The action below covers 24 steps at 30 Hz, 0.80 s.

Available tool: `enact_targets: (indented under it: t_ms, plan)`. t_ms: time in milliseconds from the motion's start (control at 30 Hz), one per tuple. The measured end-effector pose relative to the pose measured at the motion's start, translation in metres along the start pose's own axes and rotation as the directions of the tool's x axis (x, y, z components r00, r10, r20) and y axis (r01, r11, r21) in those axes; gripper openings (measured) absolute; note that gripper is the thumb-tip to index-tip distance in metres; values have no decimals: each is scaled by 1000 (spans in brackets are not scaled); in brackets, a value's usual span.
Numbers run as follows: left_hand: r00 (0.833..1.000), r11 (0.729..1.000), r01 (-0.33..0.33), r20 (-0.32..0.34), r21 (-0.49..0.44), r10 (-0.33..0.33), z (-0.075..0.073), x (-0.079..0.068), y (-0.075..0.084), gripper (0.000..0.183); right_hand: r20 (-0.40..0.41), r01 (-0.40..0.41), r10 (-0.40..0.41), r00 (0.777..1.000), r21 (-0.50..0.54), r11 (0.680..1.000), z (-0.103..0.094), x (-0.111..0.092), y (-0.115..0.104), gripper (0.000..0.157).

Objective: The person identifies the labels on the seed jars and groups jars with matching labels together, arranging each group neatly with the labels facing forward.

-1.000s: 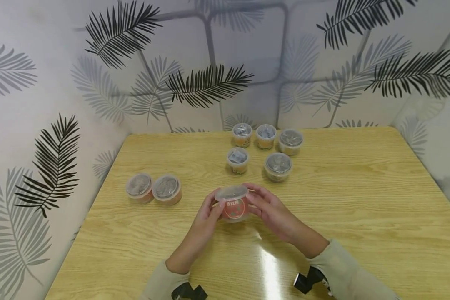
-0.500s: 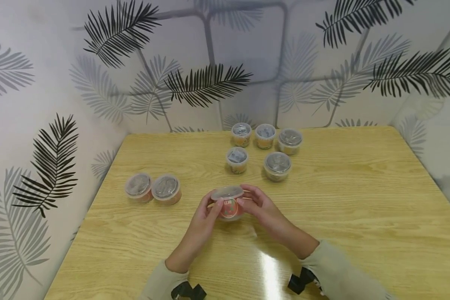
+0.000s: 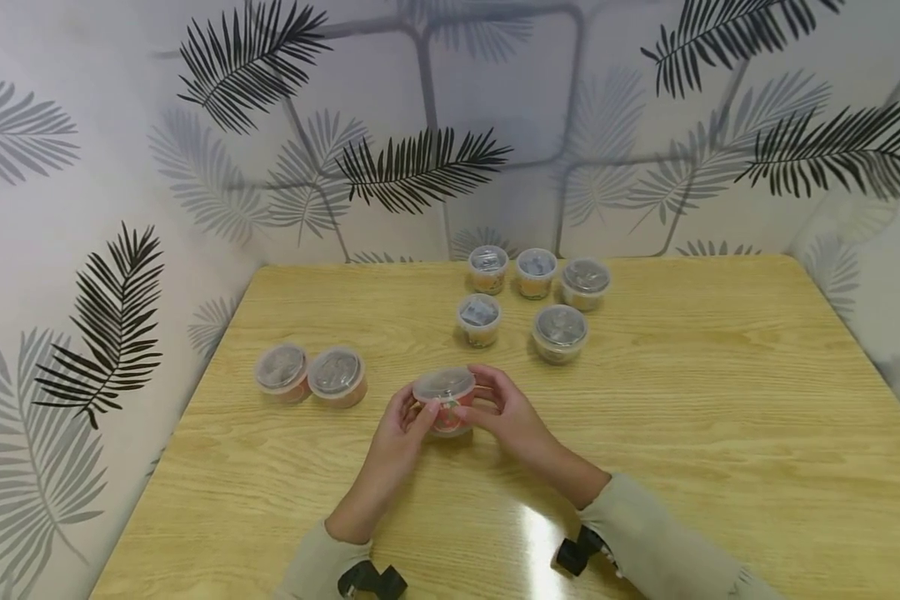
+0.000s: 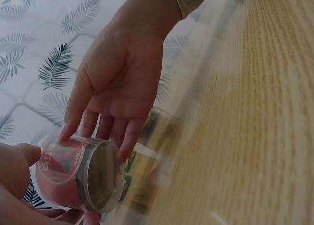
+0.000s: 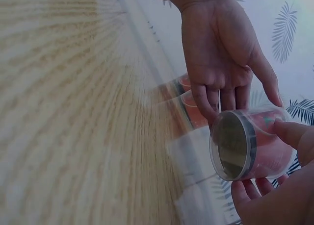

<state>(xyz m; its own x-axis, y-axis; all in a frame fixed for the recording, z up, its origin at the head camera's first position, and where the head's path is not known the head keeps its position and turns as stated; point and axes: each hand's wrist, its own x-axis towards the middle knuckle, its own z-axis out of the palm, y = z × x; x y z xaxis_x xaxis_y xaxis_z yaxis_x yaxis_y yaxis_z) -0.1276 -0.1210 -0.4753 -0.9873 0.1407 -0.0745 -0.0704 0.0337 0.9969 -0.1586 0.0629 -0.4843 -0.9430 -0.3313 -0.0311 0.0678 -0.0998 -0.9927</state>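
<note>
In the head view, a lidded plastic cup [image 3: 444, 385] with a red label is held near the middle of the table, lid up. My left hand [image 3: 396, 433] grips its left side and my right hand [image 3: 521, 427] its right side. Both thumbs lie across the front, partly covering the label; the other fingers reach behind. Seen from the left wrist, the cup [image 4: 61, 186] shows its label and its round underside, raised off the tabletop. The right wrist view has the same cup [image 5: 274, 151] between both hands, with fingers curved along its sides.
Two red-labelled cups [image 3: 336, 375] stand together at the table's left. Several more lidded cups [image 3: 559, 333] are grouped toward the back middle. A patterned wall covering [image 3: 495, 200] closes off the back edge of the wooden table [image 3: 682, 400].
The held cup has shifted a little left, and my right hand has followed it leftward. My thumbs now sit closer together over its front, hiding more of the label.
</note>
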Motion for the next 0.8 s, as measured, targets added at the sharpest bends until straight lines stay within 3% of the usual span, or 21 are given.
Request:
enact_targets:
  t_ms: [267,533,800]
  plan:
    - [998,999,19,-65,34,-16,-10,4,-8,66,10,50,-50,999,-11,999,12,15,5,65]
    - [990,1000,13,-139,-3,-13,-15,7,-14,64,37,105,-107,994,45,993,21,27,14,64]
    - [992,999,5,-123,-46,-10,-25,7,-16,65,53,128,-132,990,77,989,32,33,14,65]
